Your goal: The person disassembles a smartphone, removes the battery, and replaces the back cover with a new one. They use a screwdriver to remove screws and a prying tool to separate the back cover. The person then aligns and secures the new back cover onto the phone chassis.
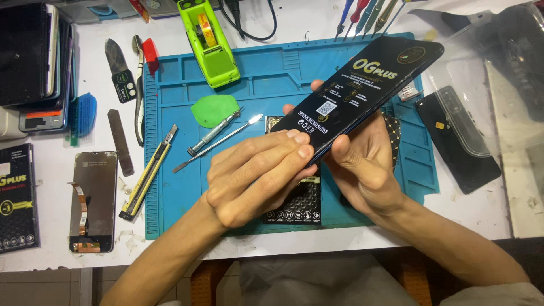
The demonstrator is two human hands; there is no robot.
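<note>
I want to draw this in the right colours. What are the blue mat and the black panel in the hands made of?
Blue work mat: probably soft silicone or rubber; matte, with moulded little trays. Black screen panel: looks like glass under glossy printed film, since it shines; both the left hand and right hand hold it.

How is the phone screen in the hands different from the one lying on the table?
The held screen is tilted up in both hands, with a printed black film covering it. The table screen lies flat and untouched, showing its orange ribbon cable. Both are dark, flat rectangles.
</note>
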